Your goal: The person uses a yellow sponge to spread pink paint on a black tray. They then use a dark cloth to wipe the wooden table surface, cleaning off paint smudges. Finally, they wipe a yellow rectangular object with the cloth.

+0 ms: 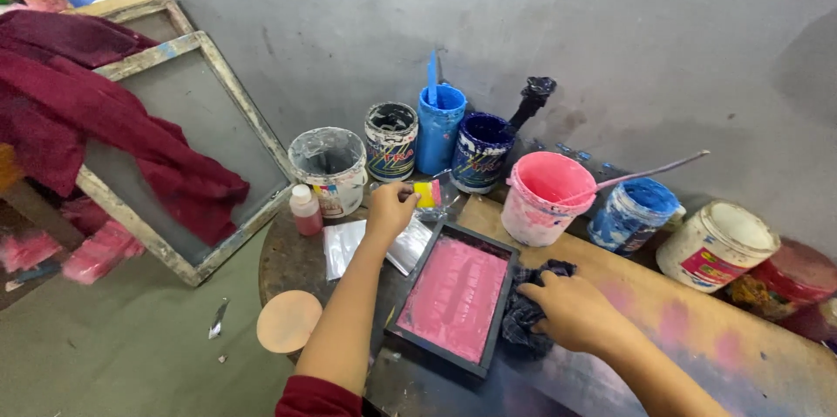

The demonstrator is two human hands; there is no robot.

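My left hand [389, 210] reaches over a clear plastic sheet [349, 244] and grips a small tool with a yellow and pink tip [426, 194]. My right hand [568, 310] presses down on a dark crumpled rag [528, 288] at the right edge of a black-framed tray coated with pink ink [454, 296]. The tray lies flat on a paint-stained round table [283, 256].
Behind the tray stand several paint pots: a plastic-covered white tub [329, 167], a black-rimmed can [391, 139], a blue can [438, 126], a dark blue pot [480, 151], a pink bucket [547, 196], a blue-smeared tub [634, 212]. A small red bottle [305, 209] stands left. Wooden screen frames [200, 164] hold maroon cloth [78, 103].
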